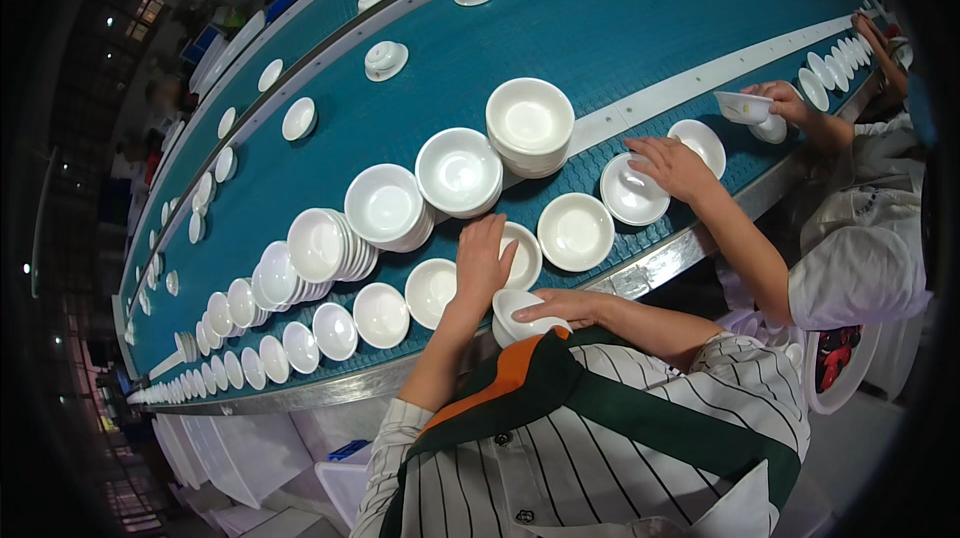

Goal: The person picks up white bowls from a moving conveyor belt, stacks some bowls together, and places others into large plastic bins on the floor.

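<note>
Here, bowls crowd the belt's (640, 28) near edge.
Left hand (482, 260) lies flat on a bowl (521, 256); right hand (568, 308) grips a stack (512, 316) past the rim.

Head fisheye, looking steeply down, close over conveyor belt (620, 28).

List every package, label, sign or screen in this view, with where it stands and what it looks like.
None can be made out: no package, label, sign or screen shows.
White bowls cover the teal conveyor belt, singly and in stacks.
White plastic bins stand on the floor under the belt, lower left, plain-sided.
Left hand rests on a bowl on the belt; right hand holds a small bowl stack.
</note>
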`<action>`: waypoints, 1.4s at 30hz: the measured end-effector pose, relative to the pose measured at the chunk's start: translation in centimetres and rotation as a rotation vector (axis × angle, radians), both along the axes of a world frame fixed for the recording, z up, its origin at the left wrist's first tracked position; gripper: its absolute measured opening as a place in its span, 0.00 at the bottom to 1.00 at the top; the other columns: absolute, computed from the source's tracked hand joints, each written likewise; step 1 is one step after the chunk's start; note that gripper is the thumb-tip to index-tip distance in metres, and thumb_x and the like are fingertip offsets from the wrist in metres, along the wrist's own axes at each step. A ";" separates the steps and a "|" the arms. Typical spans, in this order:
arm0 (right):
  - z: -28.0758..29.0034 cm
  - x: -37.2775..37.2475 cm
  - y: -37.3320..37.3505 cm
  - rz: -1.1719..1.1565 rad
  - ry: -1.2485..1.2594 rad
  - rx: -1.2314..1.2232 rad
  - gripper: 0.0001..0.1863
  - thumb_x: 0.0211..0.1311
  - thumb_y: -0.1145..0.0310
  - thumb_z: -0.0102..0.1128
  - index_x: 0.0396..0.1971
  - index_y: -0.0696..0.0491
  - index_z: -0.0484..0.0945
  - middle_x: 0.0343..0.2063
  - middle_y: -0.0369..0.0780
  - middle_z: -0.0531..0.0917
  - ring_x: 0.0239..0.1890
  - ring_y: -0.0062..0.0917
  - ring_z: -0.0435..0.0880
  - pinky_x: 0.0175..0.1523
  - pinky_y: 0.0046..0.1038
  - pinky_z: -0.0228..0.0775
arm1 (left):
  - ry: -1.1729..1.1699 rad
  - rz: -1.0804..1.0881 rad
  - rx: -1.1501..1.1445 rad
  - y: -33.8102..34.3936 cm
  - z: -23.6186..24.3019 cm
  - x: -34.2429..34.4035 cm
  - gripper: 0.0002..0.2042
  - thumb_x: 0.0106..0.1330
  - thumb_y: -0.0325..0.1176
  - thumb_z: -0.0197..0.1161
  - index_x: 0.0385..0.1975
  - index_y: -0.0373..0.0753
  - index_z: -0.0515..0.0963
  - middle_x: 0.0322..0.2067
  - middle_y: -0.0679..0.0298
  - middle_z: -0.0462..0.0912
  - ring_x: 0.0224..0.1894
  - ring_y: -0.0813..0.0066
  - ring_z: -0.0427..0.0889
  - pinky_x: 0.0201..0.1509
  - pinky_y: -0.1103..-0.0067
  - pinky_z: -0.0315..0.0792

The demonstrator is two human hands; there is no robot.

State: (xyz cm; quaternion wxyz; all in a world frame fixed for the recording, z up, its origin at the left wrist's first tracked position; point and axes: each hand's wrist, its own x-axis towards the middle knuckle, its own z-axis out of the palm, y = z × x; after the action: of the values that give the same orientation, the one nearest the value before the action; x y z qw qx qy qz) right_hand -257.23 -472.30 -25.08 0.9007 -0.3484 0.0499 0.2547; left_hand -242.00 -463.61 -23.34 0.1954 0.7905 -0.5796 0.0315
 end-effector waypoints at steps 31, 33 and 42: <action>-2.2 -7.8 -14.1 0.064 -0.004 -0.085 0.35 0.52 0.49 0.61 0.51 0.60 0.65 0.39 0.37 0.77 0.36 0.14 0.79 0.33 0.10 0.72 | 0.274 0.159 0.197 -14.6 -2.2 -9.0 0.22 0.55 0.25 0.53 0.52 0.37 0.64 0.30 0.50 0.77 0.34 0.52 0.76 0.41 0.64 0.67; -1.9 -8.4 -15.0 0.053 0.001 -0.091 0.34 0.54 0.50 0.60 0.52 0.60 0.64 0.39 0.38 0.77 0.35 0.14 0.79 0.31 0.10 0.72 | 0.177 0.112 0.097 -14.8 -2.7 -9.2 0.21 0.55 0.24 0.53 0.52 0.37 0.65 0.35 0.50 0.76 0.40 0.53 0.74 0.44 0.65 0.66; -3.4 -10.7 -18.9 0.051 -0.020 -0.084 0.32 0.56 0.51 0.58 0.51 0.61 0.65 0.36 0.36 0.77 0.29 0.09 0.78 0.24 0.08 0.68 | 0.298 0.061 -0.018 -21.4 -2.1 -13.2 0.18 0.59 0.37 0.58 0.46 0.34 0.71 0.27 0.57 0.78 0.33 0.59 0.74 0.47 0.68 0.63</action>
State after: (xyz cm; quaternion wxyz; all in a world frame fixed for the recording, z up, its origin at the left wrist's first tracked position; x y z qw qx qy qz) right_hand -267.89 -491.15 -28.46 0.8789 -0.3895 0.0427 0.2720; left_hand -255.20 -485.00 -25.46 0.2853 0.8019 -0.5196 -0.0752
